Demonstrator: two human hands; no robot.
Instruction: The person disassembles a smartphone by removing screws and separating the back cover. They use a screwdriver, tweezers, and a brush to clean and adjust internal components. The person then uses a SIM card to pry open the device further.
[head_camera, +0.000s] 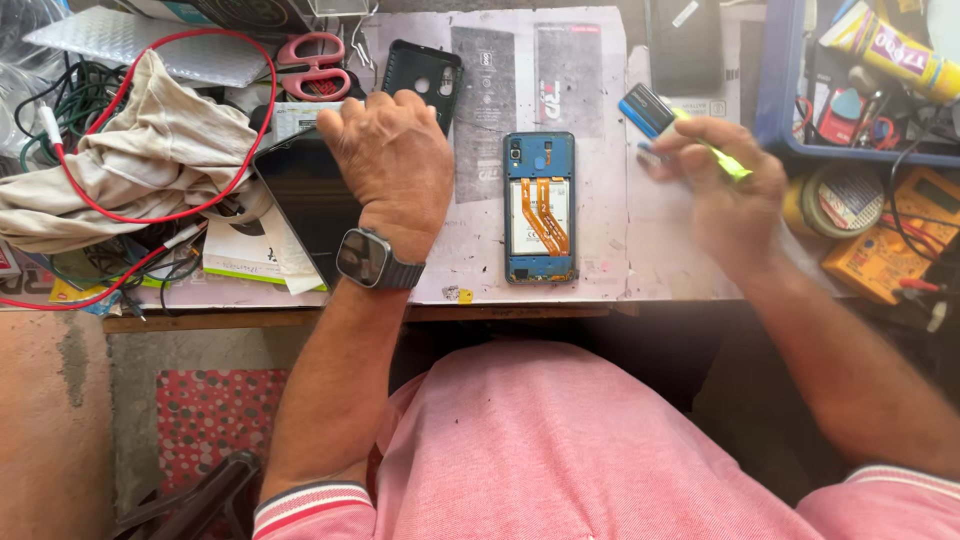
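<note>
Blue opened phone (539, 208) lies between the hands: left hand (388, 160) curled loosely on a dark screen panel (305, 195), right hand (722, 185) gripping a yellow-green tool (722, 160).

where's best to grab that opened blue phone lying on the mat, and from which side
Probably by the long side edges of the opened blue phone, coming from above. It lies flat with its orange flex cables facing up, and both long sides are clear, so pinching the frame avoids touching the exposed insides.

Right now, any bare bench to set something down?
Bare mat between the opened phone and right hand, and below the left hand toward the bench edge. Crowded: cloth and cables far left, blue tray and yellow meter right.
</note>
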